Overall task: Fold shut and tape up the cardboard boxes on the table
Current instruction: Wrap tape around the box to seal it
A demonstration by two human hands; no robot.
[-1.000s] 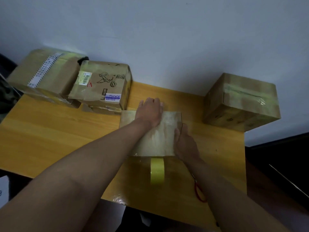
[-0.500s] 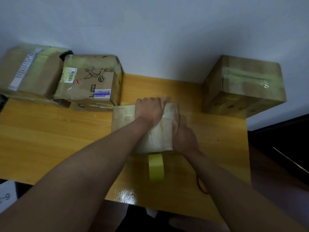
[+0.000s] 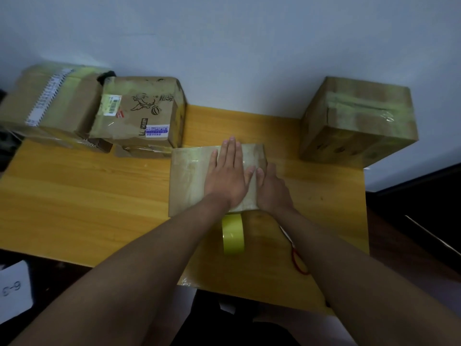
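Observation:
A small closed cardboard box (image 3: 189, 181) sits in the middle of the wooden table (image 3: 74, 196), its top glossy with tape. My left hand (image 3: 228, 177) lies flat on the box top, fingers stretched out and close together. Resting against the box's right side is my right hand (image 3: 273, 189), its thumb up on the top edge and its fingers hidden behind the box. A yellow tape roll (image 3: 233, 233) stands on edge just in front of the box, between my forearms.
Two taped boxes sit at the back left, one plain (image 3: 52, 106) and one with a printed figure and labels (image 3: 139, 113). Another taped box (image 3: 356, 121) stands at the back right. A red cord (image 3: 298, 263) lies near the front right edge. A white wall rises behind.
My left hand has gone from curled over the box's far edge to flat with straight fingers on top. The right hand stays at the box's right side.

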